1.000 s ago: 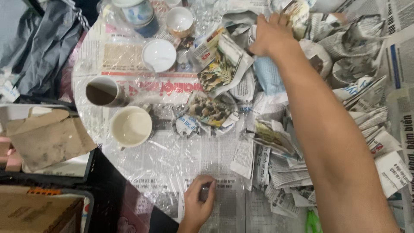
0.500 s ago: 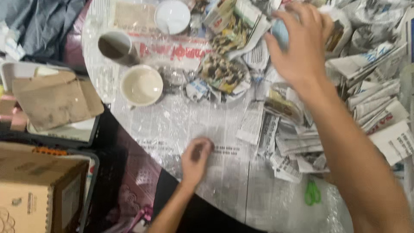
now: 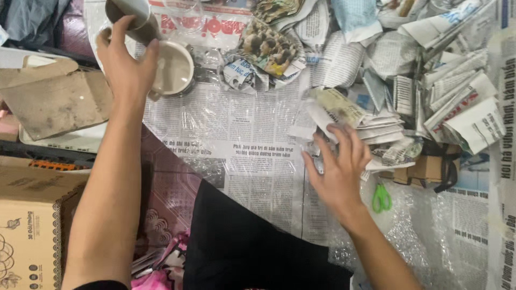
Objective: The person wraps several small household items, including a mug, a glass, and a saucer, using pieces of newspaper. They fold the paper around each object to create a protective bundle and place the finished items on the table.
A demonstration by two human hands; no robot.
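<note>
My left hand [image 3: 126,64] is curling loosely over the rim of a smooth cream ceramic bowl [image 3: 173,69] near the table's [image 3: 236,134] far left edge, beside one dark glazed cup [image 3: 130,16]. My right hand [image 3: 338,166] is hovering with fingers spread open, empty, over crumpled newspaper sheets [image 3: 344,110] near mid-table.

Cream bowl [image 3: 174,67], brown cup [image 3: 131,16], green-handled scissors [image 3: 381,197], black-and-white printed newspaper [image 3: 236,134], tan cardboard box [image 3: 27,231].

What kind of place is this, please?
Probably a home packing spot for ceramics: cups stand on a table spread with newspaper and bubble wrap, beside newspaper-wrapped bundles and a cardboard box.
</note>
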